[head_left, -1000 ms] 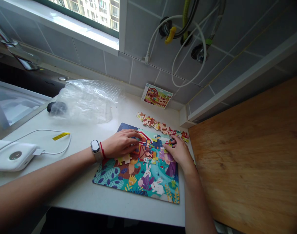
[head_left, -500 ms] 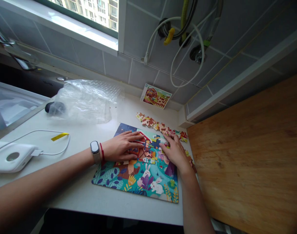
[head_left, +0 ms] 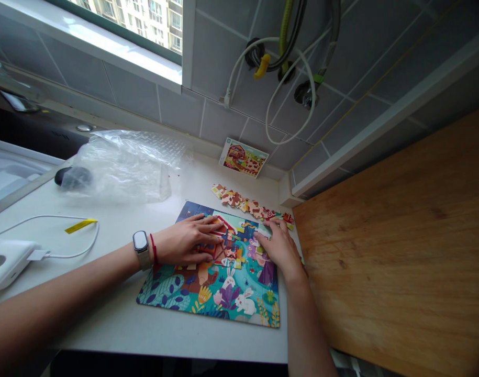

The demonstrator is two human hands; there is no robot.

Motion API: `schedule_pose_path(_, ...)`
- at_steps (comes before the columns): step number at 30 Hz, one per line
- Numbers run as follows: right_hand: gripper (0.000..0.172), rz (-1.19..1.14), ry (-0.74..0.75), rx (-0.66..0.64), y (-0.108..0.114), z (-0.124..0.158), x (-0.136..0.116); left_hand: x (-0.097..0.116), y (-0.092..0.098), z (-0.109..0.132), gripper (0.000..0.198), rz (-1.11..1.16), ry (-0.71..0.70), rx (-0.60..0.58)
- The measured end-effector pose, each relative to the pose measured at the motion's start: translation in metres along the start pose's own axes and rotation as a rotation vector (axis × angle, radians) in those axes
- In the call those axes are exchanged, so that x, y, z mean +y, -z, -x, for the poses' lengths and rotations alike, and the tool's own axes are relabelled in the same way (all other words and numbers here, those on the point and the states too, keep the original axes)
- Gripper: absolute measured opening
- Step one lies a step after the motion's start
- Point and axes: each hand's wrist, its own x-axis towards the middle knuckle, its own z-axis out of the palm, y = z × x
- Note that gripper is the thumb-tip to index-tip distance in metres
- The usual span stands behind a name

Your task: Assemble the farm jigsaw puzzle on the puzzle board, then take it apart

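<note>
A jigsaw puzzle board with a colourful rabbit and farm scene lies on the white counter, its upper middle showing gaps and loose-looking pieces. My left hand rests flat on the pieces around the red barn, fingers spread. My right hand sits on the board's right part, with its fingertips on a pale teal piece. Whether it grips that piece is hidden. A row of loose puzzle pieces lies just beyond the board, close to my right fingertips.
A farm picture card leans on the tiled wall. A plastic bag, a white power bank with its cable, and a yellow tag lie left. A sink sits far left, and a wooden board lies right.
The whole scene has shifted left and slightly down in view. My right hand's fingers have spread out further across the board, and my left hand stays on the barn area.
</note>
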Motion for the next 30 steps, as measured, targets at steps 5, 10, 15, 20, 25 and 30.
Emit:
schedule_pose_path(5,0.046,-0.014,-0.197,0.124,0.009,-0.011,0.018,0.000,0.000,0.000,0.045,0.037,-0.007,0.033)
schedule_pose_path(10,0.062,0.048,-0.295,0.101,0.006,-0.017,0.025,0.000,-0.002,0.001,0.039,0.044,0.008,0.038)
schedule_pose_path(15,0.056,0.057,-0.296,0.051,0.001,-0.020,0.019,0.001,-0.002,0.000,0.035,0.055,0.003,0.066)
schedule_pose_path(20,0.055,0.075,-0.321,0.045,-0.001,-0.023,0.018,0.003,-0.002,-0.001,0.034,0.046,-0.003,0.076)
schedule_pose_path(25,0.058,0.088,-0.333,0.061,-0.006,-0.025,0.019,0.003,-0.002,-0.001,0.037,0.023,-0.023,0.084)
schedule_pose_path(30,0.059,0.071,-0.311,0.108,-0.010,-0.026,0.022,0.001,-0.003,0.000,0.040,0.020,-0.034,0.106)
